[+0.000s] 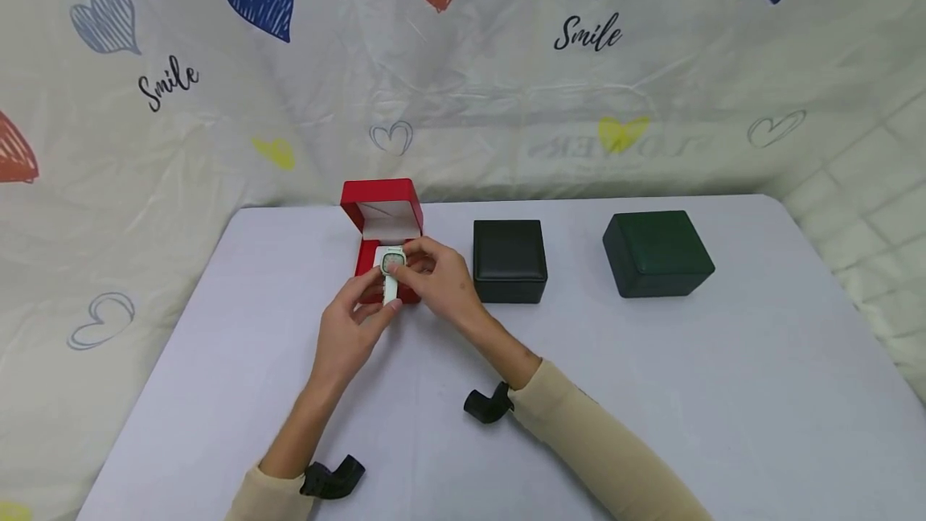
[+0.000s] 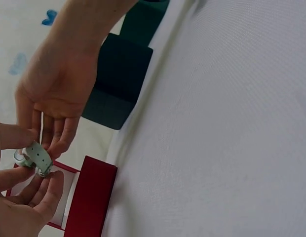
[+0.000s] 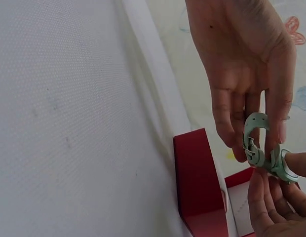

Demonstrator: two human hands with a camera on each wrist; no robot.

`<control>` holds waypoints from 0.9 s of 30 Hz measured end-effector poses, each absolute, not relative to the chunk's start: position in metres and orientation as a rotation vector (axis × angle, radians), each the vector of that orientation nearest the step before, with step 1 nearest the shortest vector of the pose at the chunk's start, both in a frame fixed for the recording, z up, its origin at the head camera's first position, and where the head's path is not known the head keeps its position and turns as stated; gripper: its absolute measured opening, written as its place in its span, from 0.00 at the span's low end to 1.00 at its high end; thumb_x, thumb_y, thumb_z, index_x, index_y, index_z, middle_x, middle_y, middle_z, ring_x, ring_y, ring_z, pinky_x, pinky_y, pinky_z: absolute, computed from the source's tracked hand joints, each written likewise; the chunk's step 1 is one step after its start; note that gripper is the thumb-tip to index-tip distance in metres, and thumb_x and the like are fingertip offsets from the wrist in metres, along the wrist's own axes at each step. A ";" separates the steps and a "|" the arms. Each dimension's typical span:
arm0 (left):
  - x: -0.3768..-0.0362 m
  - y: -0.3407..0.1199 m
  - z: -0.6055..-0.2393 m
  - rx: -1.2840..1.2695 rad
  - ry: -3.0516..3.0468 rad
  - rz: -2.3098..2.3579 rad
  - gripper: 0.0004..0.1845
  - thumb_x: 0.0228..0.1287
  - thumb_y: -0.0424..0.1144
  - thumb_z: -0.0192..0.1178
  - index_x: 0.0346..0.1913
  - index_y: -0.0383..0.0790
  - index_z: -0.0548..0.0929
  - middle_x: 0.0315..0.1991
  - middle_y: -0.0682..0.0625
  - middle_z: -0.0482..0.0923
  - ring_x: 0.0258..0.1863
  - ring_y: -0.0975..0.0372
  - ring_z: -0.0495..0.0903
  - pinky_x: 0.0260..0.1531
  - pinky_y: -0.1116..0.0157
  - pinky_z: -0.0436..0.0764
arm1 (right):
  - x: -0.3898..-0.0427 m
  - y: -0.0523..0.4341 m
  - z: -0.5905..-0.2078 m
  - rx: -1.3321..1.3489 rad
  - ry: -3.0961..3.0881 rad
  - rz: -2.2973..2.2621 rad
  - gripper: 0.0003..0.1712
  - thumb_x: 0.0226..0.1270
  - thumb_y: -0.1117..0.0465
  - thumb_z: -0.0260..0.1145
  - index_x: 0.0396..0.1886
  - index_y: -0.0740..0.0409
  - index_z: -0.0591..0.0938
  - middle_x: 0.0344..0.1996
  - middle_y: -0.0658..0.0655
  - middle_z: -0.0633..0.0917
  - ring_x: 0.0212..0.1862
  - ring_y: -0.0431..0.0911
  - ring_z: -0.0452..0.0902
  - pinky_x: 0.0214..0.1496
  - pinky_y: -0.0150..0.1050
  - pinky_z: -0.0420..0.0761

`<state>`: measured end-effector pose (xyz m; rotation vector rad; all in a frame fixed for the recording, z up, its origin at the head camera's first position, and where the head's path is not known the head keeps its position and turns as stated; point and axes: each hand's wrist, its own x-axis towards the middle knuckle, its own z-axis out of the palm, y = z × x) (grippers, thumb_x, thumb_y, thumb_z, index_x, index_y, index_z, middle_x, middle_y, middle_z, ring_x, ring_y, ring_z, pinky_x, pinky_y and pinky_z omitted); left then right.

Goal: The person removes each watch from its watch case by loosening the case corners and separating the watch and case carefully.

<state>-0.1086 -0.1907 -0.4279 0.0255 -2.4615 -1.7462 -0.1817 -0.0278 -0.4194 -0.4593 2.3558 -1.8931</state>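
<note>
- Holding a pale green watch just above the open red box, frame centre-left: left hand and right hand, fingers of both pinching it.
- Right wrist view alone shows the strap's buckle.
- Head view alone shows black box and green box on bench.

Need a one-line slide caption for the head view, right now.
Both hands, left hand and right hand, hold a pale green watch over the open red box.

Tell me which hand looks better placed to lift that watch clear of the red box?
Probably the right hand: its fingertips pinch the watch at the case above the red box, while the left hand only holds the strap end.
</note>
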 end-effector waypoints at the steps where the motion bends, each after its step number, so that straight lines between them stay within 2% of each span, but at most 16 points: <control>1: -0.108 -0.191 -0.428 0.016 -2.453 -1.747 0.32 0.66 0.35 0.72 0.72 0.44 0.76 0.60 0.46 0.79 0.56 0.57 0.79 0.56 0.71 0.85 | -0.182 -0.028 -0.420 -0.457 2.358 -1.886 0.15 0.68 0.56 0.74 0.50 0.57 0.85 0.37 0.57 0.89 0.38 0.44 0.83 0.35 0.32 0.80; 6: -0.104 -0.194 -0.429 0.006 -2.430 -1.759 0.32 0.63 0.30 0.73 0.70 0.42 0.79 0.56 0.44 0.80 0.53 0.56 0.80 0.55 0.71 0.86 | -0.180 -0.029 -0.421 -0.474 2.372 -1.836 0.15 0.69 0.57 0.74 0.51 0.58 0.86 0.36 0.57 0.90 0.36 0.43 0.83 0.37 0.31 0.80; 12: -0.101 -0.198 -0.432 0.042 -2.438 -1.783 0.32 0.64 0.30 0.72 0.71 0.40 0.78 0.60 0.42 0.81 0.56 0.54 0.82 0.58 0.70 0.85 | -0.178 -0.028 -0.421 -0.488 2.366 -1.795 0.15 0.68 0.60 0.74 0.52 0.60 0.87 0.39 0.59 0.91 0.38 0.44 0.84 0.38 0.29 0.83; 19: -0.099 -0.199 -0.434 0.044 -2.431 -1.795 0.37 0.64 0.33 0.73 0.76 0.50 0.73 0.62 0.43 0.80 0.59 0.54 0.82 0.57 0.72 0.84 | -0.177 -0.029 -0.422 -0.539 2.364 -1.783 0.15 0.69 0.60 0.74 0.52 0.59 0.86 0.41 0.59 0.89 0.40 0.45 0.84 0.41 0.29 0.85; 27: -0.094 -0.199 -0.437 0.040 -2.408 -1.812 0.37 0.63 0.31 0.73 0.75 0.49 0.73 0.62 0.43 0.80 0.58 0.53 0.83 0.57 0.70 0.84 | -0.175 -0.029 -0.426 -0.552 2.326 -1.788 0.14 0.69 0.62 0.73 0.52 0.59 0.85 0.43 0.59 0.88 0.43 0.46 0.84 0.42 0.29 0.85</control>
